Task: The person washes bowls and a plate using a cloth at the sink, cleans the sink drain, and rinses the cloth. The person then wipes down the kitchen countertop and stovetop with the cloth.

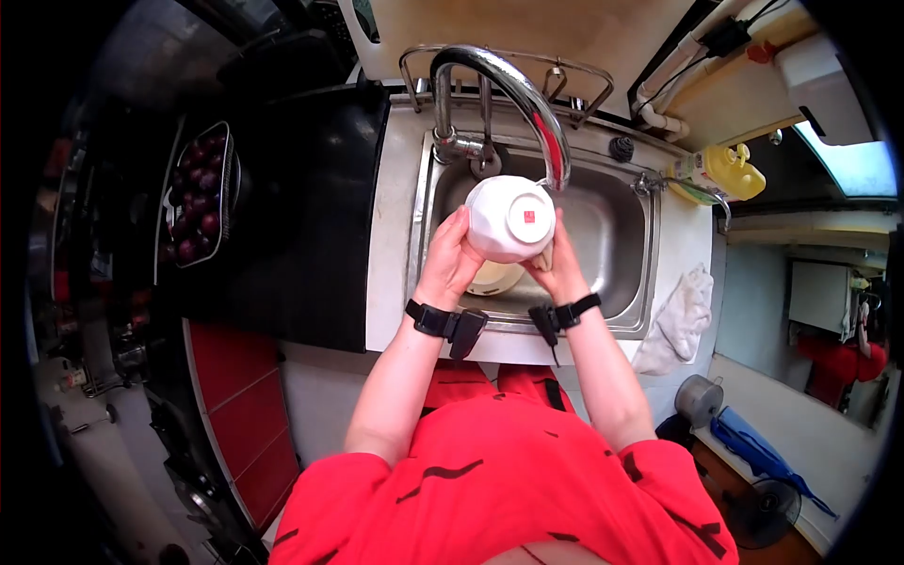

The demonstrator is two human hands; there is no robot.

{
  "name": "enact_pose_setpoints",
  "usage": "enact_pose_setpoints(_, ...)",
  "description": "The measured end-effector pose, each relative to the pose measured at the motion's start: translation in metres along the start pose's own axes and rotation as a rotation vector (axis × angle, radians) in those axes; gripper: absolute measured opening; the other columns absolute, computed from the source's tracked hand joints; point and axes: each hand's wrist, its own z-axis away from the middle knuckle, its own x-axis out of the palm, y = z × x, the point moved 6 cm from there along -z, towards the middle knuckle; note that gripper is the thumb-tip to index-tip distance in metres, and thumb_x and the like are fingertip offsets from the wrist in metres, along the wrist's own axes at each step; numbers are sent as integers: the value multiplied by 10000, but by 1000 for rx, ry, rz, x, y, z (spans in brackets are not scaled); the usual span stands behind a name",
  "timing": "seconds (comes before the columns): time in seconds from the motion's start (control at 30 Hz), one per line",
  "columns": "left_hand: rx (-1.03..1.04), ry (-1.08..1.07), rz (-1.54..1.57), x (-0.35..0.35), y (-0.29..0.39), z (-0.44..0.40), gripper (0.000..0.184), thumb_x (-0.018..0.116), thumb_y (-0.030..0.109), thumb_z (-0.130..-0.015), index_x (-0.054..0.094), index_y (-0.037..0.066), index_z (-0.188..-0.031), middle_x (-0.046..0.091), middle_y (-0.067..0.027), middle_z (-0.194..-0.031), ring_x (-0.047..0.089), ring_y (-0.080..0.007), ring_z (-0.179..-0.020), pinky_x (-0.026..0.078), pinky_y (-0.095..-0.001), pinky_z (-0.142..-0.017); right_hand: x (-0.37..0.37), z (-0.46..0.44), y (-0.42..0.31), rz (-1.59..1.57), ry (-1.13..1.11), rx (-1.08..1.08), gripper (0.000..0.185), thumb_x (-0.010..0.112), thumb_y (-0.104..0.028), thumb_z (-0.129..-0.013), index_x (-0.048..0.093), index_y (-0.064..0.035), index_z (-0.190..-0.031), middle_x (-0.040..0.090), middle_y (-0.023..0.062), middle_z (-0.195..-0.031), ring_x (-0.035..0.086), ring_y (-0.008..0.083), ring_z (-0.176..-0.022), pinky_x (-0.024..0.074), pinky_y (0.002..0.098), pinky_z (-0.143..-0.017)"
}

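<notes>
Plainly, everything here hangs on how the white bowl [490, 221] sits between the two hands and beneath the faucet [480, 58]. The left hand [450, 256] grasps the bowl along its left side, the fingers reaching up the wall; the right hand [561, 266] grips it from the lower right — so neither hand is free, and neither is nearer to the bowl than the other. The right one, though, is nearer to the spout's end, which comes down just beside the bowl's upper right edge; whether metal and bowl touch, I cannot tell.

Being round, the bowl has no long axis to speak of. Its foot ring, marked with a red stamp, is turned towards the head camera and set off to the right, so the mouth faces away and down — the inside is hidden. A small beige patch shows by the right fingers, too unclear to name.

The bowl is held above the left part of the steel sink [617, 231], straight ahead of the person's body. Below it, partly covered by the bowl and hands, a pale dish [493, 279] lies in the basin, towards the near side.
</notes>
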Motion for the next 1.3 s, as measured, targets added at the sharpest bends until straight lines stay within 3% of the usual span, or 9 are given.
enact_pose_setpoints(0.33, -205, 17, -223, -3, -7, -54, 354, 424, 293, -975, 570, 20, -1146, 618, -94, -1138, 590, -200, -1043, 467, -327, -909, 47, 37, -25, 459, -5, -94, 489, 758, -163, -770, 536, -15, -1180, 611, 67, -1077, 607, 158, -935, 504, 281, -784)
enact_pose_setpoints(0.4, -300, -98, -751, 12, -3, -60, 337, 432, 267, -970, 581, 28, -1154, 635, -59, -1084, 605, -176, -975, 474, -305, -851, 50, 39, -29, 682, 8, -23, 432, 746, -157, -779, 564, 2, -1137, 631, 53, -1006, 610, 131, -884, 499, 258, -745)
enact_pose_setpoints(0.47, -88, -36, -1233, 23, -4, -68, 298, 465, 253, -935, 614, 49, -1093, 641, -55, -1038, 601, -182, -957, 464, -316, -810, 46, 35, -32, 960, 94, 47, 320, 719, -113, -783, 609, 4, -1059, 642, 1, -852, 593, 90, -763, 477, 229, -666)
enact_pose_setpoints(0.53, 904, -407, -1998, 77, -13, -37, 300, 477, 231, -906, 613, 69, -1118, 635, -96, -1074, 584, -250, -992, 457, -343, -838, 37, 28, -28, 924, 173, -54, 277, 701, -96, -786, 621, 5, -1031, 646, 0, -826, 589, 89, -734, 475, 231, -650)
enact_pose_setpoints(0.6, 1053, -214, -2009, 93, -24, -22, 310, 475, 219, -890, 609, 80, -1132, 620, -119, -1107, 559, -283, -1026, 449, -366, -848, 38, 23, -27, 887, 244, -158, 235, 683, -79, -789, 634, 7, -1002, 649, -1, -800, 584, 89, -705, 473, 234, -633)
enact_pose_setpoints(0.67, 912, -119, -1734, 79, -18, -29, 295, 537, 223, -849, 640, 106, -1099, 611, -89, -1121, 525, -335, -1078, 421, -426, -922, 57, 27, -31, 1068, 252, -321, 198, 662, -57, -787, 646, 11, -972, 659, 13, -818, 589, 92, -722, 476, 242, -636)
enact_pose_setpoints(0.8, -364, 142, -431, -8, -27, -57, 298, 403, 197, -941, 628, 38, -1055, 673, -72, -926, 633, -187, -899, 498, -329, -813, 66, 39, -12, 1343, 53, -452, 190, 688, -121, -788, 661, 7, -925, 678, 73, -800, 599, 102, -726, 487, 294, -665)
enact_pose_setpoints(1.0, 243, 198, -845, 21, -37, -20, 487, 516, 335, -943, 377, 71, -1328, 490, -85, -1247, 463, -169, -1152, 384, -310, -973, 75, 27, -16, 1608, 181, -723, 168, 655, -71, -713, 619, 0, -861, 640, 163, -846, 601, 395, -804, 489, 408, -690)
enact_pose_setpoints(1.3, -236, 8, -826, -9, -7, -25, 487, 470, 185, -893, 363, 78, -1357, 502, -122, -1237, 542, -233, -1085, 542, -378, -773, 98, 47, -23, 2452, -286, -898, 116, 579, -88, -728, 620, -101, -836, 619, 47, -903, 591, 249, -927, 421, 443, -940)
